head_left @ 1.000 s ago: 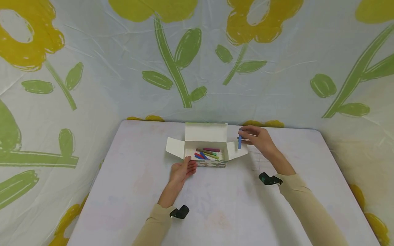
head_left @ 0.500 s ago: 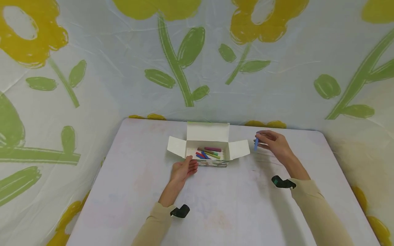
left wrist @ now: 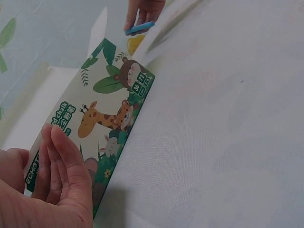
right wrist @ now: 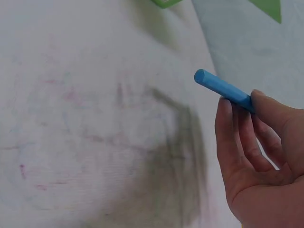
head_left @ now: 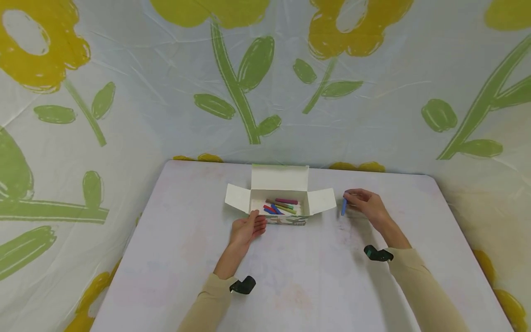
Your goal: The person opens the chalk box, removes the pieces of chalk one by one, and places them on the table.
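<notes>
An open chalk box (head_left: 290, 221), printed with cartoon animals, stands near the table's back. My left hand (head_left: 244, 234) holds its front left corner, the thumb over the rim and the fingers along the printed front face (left wrist: 102, 114). Inside the box lie several chalk sticks (head_left: 286, 201) in purple, red, blue, green and brown. To the right of the box, my right hand (head_left: 370, 208) pinches a light blue chalk stick (right wrist: 223, 89) between thumb and fingertips. In the head view that chalk (head_left: 344, 206) points downward, apart from the box; whether its lower end touches the table is unclear.
The box's lid (head_left: 280, 177) stands up at the back, and side flaps (head_left: 321, 201) spread out left and right. Faint coloured smudges mark the white tabletop (head_left: 282, 276). A flower-print cloth (head_left: 166, 92) hangs behind the table.
My right hand has carried the blue chalk rightward, away from the box's right flap, then lowered it toward the table. The left hand has stayed on the box.
</notes>
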`<state>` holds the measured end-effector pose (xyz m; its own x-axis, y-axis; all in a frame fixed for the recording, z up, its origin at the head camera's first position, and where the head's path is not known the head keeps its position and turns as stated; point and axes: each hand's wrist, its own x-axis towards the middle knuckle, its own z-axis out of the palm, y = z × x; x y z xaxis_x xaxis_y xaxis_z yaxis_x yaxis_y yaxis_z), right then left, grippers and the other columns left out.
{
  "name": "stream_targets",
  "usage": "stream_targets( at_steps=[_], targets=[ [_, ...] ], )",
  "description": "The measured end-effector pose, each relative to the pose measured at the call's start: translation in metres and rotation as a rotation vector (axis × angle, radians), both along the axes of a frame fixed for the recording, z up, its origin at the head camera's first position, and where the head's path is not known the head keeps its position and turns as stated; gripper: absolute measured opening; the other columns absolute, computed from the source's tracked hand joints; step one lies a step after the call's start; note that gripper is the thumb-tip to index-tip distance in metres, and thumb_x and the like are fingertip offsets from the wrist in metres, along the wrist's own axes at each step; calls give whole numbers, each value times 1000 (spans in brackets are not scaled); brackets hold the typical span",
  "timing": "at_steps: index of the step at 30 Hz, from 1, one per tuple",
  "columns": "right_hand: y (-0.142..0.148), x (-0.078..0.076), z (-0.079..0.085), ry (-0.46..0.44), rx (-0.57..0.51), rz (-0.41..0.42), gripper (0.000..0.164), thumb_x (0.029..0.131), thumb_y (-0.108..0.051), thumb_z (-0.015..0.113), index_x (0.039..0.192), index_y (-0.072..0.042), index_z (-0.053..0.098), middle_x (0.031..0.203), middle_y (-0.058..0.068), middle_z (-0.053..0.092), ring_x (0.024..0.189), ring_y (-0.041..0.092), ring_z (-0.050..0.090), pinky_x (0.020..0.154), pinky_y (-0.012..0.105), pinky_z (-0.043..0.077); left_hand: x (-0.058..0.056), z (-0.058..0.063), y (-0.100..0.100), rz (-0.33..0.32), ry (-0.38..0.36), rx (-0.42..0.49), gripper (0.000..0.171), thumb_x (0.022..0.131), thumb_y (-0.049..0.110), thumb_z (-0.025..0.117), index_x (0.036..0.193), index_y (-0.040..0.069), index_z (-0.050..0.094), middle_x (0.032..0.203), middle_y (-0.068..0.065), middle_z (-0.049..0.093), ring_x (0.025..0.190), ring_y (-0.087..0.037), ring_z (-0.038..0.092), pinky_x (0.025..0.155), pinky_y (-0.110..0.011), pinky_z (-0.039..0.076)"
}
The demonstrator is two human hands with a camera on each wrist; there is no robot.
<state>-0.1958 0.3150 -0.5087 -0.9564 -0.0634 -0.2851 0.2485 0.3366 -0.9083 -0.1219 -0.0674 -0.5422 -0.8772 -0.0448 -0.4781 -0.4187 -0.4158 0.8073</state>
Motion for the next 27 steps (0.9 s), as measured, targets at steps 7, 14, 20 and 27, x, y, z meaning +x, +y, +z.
stream_targets(
  at_steps=[7,14,20,27],
  targets=[
    [0,4,-16,-2,174,-6,60,98,-45,69,137,0,60,118,6,72,93,0,66,81,9,49,0,-1,1,2,2,-5,37,102,23,63,105,-13,71,83,-8,74,73,-11,69,72,-23,61],
    [-7,7,-26,101,302,-12,46,102,-34,66,129,3,65,113,18,70,89,11,61,73,15,51,-2,-3,1,2,-6,-10,36,102,24,63,103,-11,71,83,-7,74,72,-11,69,71,-23,61],
    [-11,6,-31,182,373,-15,37,102,-25,68,122,5,67,104,18,69,81,16,60,64,18,50,-1,-2,0,3,-1,-1,35,103,23,62,100,-10,72,83,-7,74,72,-11,69,70,-23,60],
    [-14,4,-24,152,392,-18,37,106,-25,58,127,5,63,111,22,66,90,27,63,66,17,51,-1,0,0,4,-17,-8,35,102,23,63,102,-11,71,83,-8,74,73,-11,69,70,-22,61]
  ],
)
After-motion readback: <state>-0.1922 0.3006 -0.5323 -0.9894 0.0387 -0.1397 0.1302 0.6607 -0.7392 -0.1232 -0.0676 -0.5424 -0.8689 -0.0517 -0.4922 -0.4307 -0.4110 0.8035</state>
